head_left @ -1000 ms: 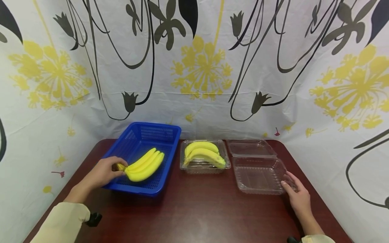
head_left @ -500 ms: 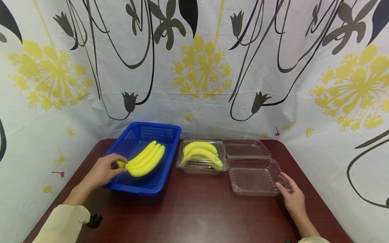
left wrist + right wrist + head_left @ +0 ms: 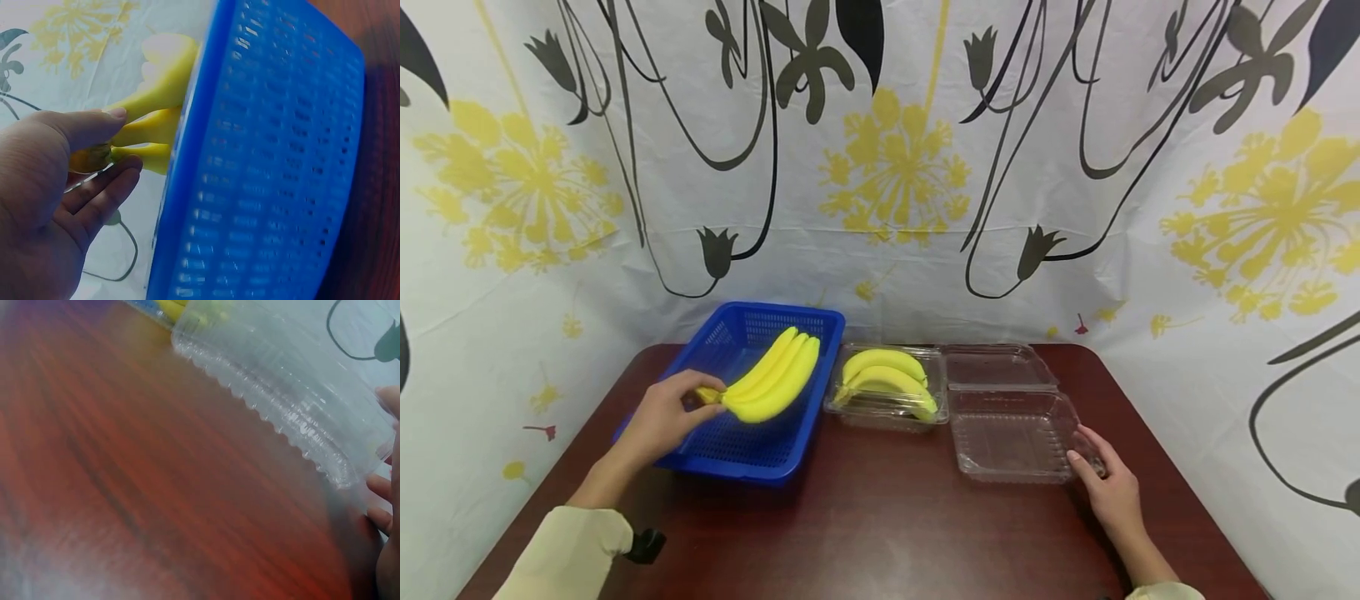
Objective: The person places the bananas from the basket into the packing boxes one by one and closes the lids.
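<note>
My left hand (image 3: 668,417) pinches a bunch of yellow bananas (image 3: 777,379) by its stem, over the blue plastic basket (image 3: 752,467). In the left wrist view the thumb and fingers close round the banana stem (image 3: 94,157), and the basket wall (image 3: 269,156) covers the bunch's lower part. At the right, my right hand (image 3: 1108,483) grips the near right corner of an open clear plastic clamshell box (image 3: 1011,437), thumb inside the rim. Its lid (image 3: 1000,367) lies folded back behind it. Only the edge of the right hand (image 3: 387,487) shows in the right wrist view.
Between basket and open box stands another clear clamshell box (image 3: 887,417), its lid shut over bananas (image 3: 891,382). The dark red table (image 3: 880,525) ends at a white patterned cloth (image 3: 880,275) behind and at the sides.
My left hand has raised the banana bunch up and to the right over the basket. My right hand has slid the open box left, and the filled box has shifted left with it.
</note>
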